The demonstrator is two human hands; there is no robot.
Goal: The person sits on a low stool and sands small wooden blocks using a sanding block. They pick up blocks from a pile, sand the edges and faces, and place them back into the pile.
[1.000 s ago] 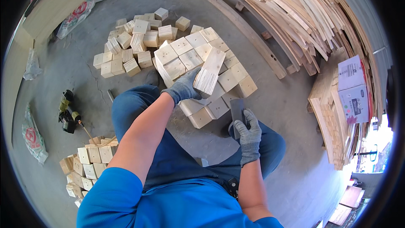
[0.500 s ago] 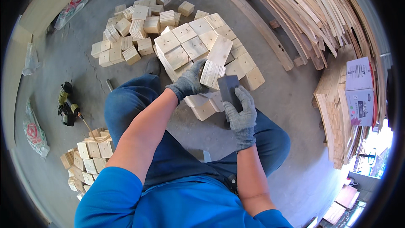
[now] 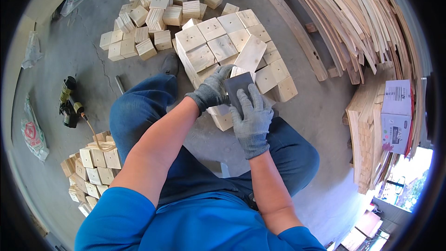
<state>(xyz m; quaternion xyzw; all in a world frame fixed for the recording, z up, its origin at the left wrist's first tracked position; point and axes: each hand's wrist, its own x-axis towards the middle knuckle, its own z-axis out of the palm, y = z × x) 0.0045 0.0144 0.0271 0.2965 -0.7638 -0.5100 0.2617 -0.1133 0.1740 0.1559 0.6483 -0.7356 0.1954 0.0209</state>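
My gloved left hand [image 3: 213,89] is closed around a small layered wooden block [image 3: 238,71], mostly covered now. My gloved right hand [image 3: 253,120] grips a dark grey sanding block [image 3: 233,87], its fingers spread over the flat face. This dark block lies against or just over the wooden one; exact contact is hidden. Just beyond both hands stands a tight stack of pale wooden blocks [image 3: 200,57], many with a small hole in the face. One loose wooden block [image 3: 251,53] lies askew on top of the stack.
A loose heap of wooden blocks [image 3: 163,16] lies farther off. Stacked blocks [image 3: 95,169] stand at my left, near a green-black power tool [image 3: 69,102]. Long boards [image 3: 334,18] and a printed carton [image 3: 396,111] are on the right. Plastic bags [image 3: 33,132] lie at left.
The sanding block in my right hand has moved left over the wooden block, covering most of it. My left hand keeps its hold. The whole view has shifted slightly.
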